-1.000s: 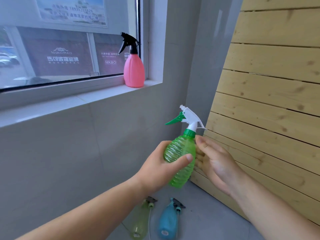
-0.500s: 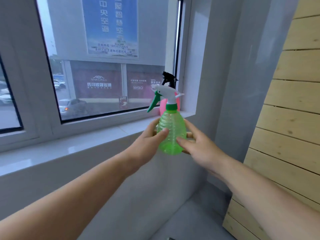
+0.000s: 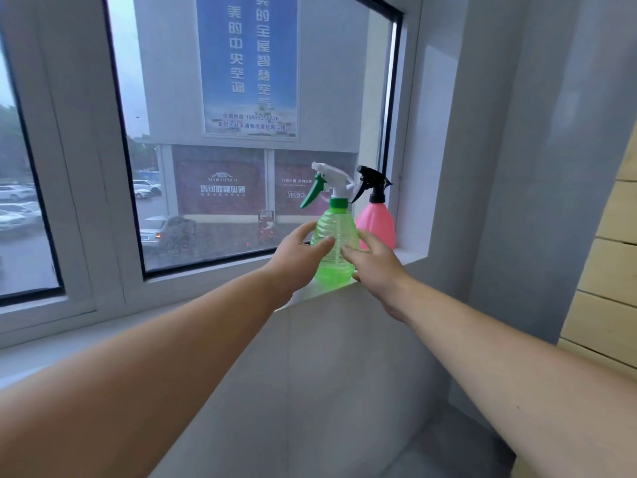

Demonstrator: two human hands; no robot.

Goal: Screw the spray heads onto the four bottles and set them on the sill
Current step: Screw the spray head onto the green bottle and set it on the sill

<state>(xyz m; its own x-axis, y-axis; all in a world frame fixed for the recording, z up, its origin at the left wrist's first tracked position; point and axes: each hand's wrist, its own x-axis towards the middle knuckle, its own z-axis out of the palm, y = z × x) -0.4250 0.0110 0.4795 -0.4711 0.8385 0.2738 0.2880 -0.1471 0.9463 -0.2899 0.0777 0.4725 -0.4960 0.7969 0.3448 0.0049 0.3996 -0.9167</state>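
A ribbed green bottle [image 3: 336, 232] with a white spray head and green trigger stands upright, its base on the white sill [image 3: 408, 256]. My left hand [image 3: 298, 253] wraps its left side with the thumb across the front. My right hand [image 3: 374, 258] touches its right side with fingers spread. Just behind to the right stands a pink bottle [image 3: 379, 224] with a black spray head, in the sill's corner. The two bottles nearly touch.
The window pane [image 3: 241, 132] and its white frame rise right behind the sill. A grey wall [image 3: 517, 167] closes the sill's right end. Pale wooden slats [image 3: 606, 288] lean at the far right. Grey tiled wall runs below the sill.
Both hands carried the green bottle up from near the floor and forward to the sill, where its base now rests. The floor bottles have left the view.
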